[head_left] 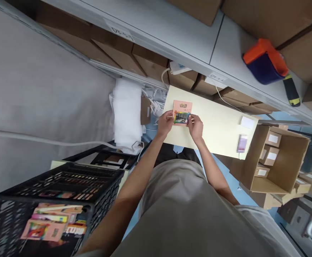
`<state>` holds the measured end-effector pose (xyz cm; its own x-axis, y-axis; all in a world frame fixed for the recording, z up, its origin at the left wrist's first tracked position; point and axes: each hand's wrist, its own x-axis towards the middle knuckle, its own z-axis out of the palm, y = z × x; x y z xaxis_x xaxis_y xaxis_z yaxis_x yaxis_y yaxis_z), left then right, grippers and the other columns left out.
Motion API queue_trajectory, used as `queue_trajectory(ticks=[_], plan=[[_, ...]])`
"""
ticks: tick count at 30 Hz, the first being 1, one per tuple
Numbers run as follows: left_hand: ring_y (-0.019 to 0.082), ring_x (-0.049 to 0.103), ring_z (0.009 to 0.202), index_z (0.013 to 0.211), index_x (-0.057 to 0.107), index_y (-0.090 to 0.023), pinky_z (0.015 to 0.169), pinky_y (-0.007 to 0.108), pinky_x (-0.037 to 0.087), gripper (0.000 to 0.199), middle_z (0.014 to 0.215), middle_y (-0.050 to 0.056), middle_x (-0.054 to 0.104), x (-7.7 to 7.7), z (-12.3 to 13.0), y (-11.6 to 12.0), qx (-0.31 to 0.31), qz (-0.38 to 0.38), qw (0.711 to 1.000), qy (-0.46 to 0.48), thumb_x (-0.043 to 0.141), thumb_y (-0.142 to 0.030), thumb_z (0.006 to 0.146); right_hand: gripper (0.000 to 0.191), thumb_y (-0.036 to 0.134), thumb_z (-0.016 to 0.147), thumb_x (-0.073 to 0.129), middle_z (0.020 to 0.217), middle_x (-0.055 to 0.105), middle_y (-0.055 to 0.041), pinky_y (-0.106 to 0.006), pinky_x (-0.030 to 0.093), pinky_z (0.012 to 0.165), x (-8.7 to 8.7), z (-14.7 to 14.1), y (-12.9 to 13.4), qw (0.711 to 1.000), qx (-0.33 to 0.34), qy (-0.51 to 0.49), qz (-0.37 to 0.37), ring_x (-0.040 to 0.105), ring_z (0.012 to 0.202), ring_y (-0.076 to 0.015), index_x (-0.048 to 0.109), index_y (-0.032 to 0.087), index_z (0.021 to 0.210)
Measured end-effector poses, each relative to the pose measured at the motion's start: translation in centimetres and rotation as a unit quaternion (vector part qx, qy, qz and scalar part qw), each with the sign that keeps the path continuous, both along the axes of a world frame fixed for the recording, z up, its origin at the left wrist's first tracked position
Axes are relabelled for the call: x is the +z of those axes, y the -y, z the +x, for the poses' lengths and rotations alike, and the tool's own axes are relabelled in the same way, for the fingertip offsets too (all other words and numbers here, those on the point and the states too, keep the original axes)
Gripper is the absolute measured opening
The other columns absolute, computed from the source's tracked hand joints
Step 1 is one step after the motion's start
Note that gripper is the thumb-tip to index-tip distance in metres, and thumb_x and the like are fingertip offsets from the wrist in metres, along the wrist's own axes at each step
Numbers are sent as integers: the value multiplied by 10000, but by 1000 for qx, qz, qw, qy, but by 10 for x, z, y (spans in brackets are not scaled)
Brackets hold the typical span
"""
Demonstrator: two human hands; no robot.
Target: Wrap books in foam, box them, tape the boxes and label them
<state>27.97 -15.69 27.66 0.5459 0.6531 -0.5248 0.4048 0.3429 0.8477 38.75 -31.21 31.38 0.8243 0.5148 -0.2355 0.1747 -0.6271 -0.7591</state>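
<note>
Both hands hold a flat pink printed packet (182, 104) above the pale table (212, 125). It carries dark lettering near its far edge and a rainbow-framed picture in its lower half; whether it is a card, a booklet or a pouch is unclear. My left hand (165, 123) pinches the left edge, thumb and fingers closed on it. On the opposite side, my right hand (196, 126) grips the lower right edge, its thumb over the front. Similar pink packets (39, 230) lie in a black plastic crate (91, 192) at lower left.
A purple object (242, 144), blurred out, and a white label-like piece (247, 122) lie at the table's right end. An open cardboard box (287, 160) with small boxes stands beyond. Shelving with an orange-and-blue holder (265, 62) overhangs the table. White wrap (128, 110) stands left.
</note>
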Motion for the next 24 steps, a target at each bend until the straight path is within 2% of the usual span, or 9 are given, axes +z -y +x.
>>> queue_trajectory(ticks=[3,6,9,12,15,18,21,24], plan=[[314,802,1092,1322,801,-151,1020,456,671,573,1292,153,817,-26,13,-31,-38,18,999,-34,604,-64,791,337,418,1110,526,1136,809,-117,-343,607,862,-30,5,-30,999,-27,-26,-22,724,826,-200,743,187,1225],[299,793,1111,1257,823,-169,1116,465,627,565,1267,133,826,-50,31,-50,-72,44,996,-43,574,-3,777,277,395,1085,561,976,811,-54,-308,601,844,-56,16,-55,992,-75,-81,-53,720,762,-177,735,200,1179],[297,787,1125,1195,826,-186,1135,469,615,507,1214,117,837,-64,41,-53,-94,44,994,-43,578,8,798,252,367,1064,567,916,798,-41,-308,599,850,-70,25,-72,984,-108,-97,-101,723,766,-182,733,196,1145],[312,780,1177,1224,816,-197,1142,478,614,476,1260,129,830,-66,32,-46,-80,43,995,-37,614,-8,836,233,358,1044,573,1042,795,-82,-354,609,903,-74,25,-79,980,-107,-60,-156,736,825,-199,729,198,1110],[299,782,1183,1293,798,-213,1089,450,636,449,1328,130,816,-64,2,-44,-39,53,998,-22,640,-61,902,257,375,1033,583,1213,737,-146,-409,624,924,-68,11,-81,983,-93,22,-156,736,918,-229,718,192,1154],[259,776,1193,1298,783,-218,1062,401,637,366,1352,115,806,-72,-42,-56,31,69,997,-19,607,-137,988,300,379,1049,563,1240,700,-162,-442,634,905,-58,-16,-90,991,-32,78,-107,722,962,-255,724,185,1211],[233,769,1204,1239,769,-208,1113,378,607,310,1310,113,808,-102,-92,-78,135,41,987,-76,568,-146,1012,312,396,1089,540,1201,717,-150,-468,633,949,-51,-53,-114,990,69,97,-80,720,1016,-273,749,197,1206],[252,737,1281,1243,728,-191,1178,415,570,310,1339,148,779,-149,-142,-99,218,-16,965,-145,561,-127,990,303,398,1118,537,1178,742,-138,-478,624,1029,-53,-94,-147,981,161,84,-62,724,1101,-285,773,224,1193]])
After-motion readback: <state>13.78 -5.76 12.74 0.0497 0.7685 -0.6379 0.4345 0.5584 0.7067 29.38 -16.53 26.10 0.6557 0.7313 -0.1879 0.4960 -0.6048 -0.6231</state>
